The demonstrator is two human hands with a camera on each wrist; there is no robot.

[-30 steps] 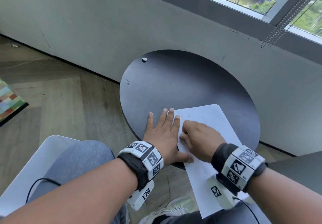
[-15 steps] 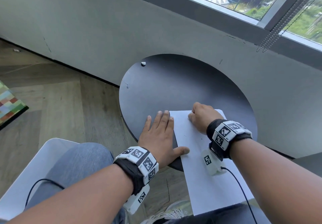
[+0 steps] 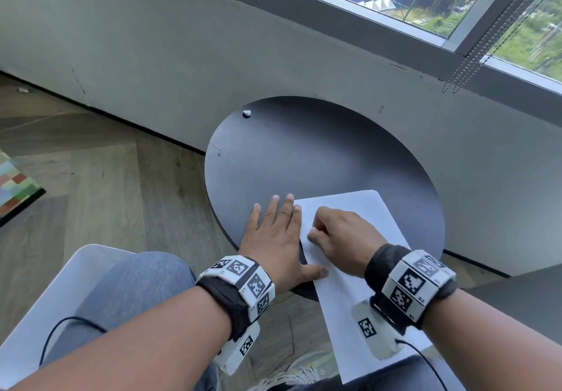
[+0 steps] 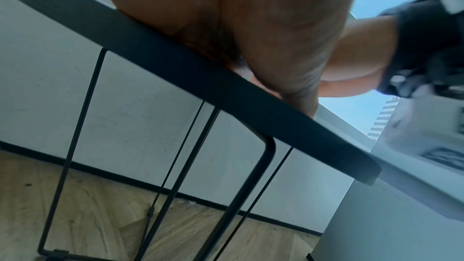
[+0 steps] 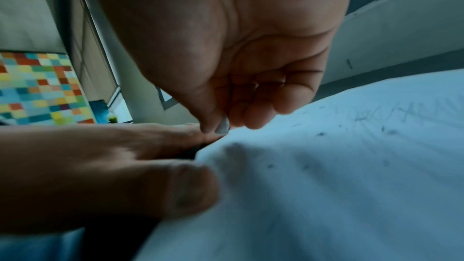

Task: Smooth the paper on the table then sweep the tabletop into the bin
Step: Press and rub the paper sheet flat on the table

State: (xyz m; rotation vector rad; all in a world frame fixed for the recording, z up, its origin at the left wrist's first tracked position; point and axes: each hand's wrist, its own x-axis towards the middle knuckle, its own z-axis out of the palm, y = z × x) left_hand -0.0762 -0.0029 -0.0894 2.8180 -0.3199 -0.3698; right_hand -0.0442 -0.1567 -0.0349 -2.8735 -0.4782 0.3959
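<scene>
A white paper sheet (image 3: 359,208) lies on the near right of the round black table (image 3: 319,153) and hangs over its near edge. My left hand (image 3: 276,226) lies flat with straight fingers, half on the table and half on the sheet's left edge, the thumb on the paper. My right hand (image 3: 337,232) rests on the sheet with its fingers curled under. In the right wrist view the curled right hand (image 5: 238,106) presses down on the paper (image 5: 326,166), which shows faint pencil marks and dark specks. I see nothing held in it. A small white scrap (image 3: 246,113) sits at the table's far left.
A grey wall under a window stands right behind the table. A white chair (image 3: 76,284) is under my legs at the left, and a colourful rug (image 3: 15,193) lies at the far left. A grey surface (image 3: 532,299) sits at the right. Thin black legs (image 4: 75,126) carry the table. No bin is in view.
My right hand slid from near me up to the sheet's far edge and has come back toward me and the left. The left hand and the sheet have stayed put.
</scene>
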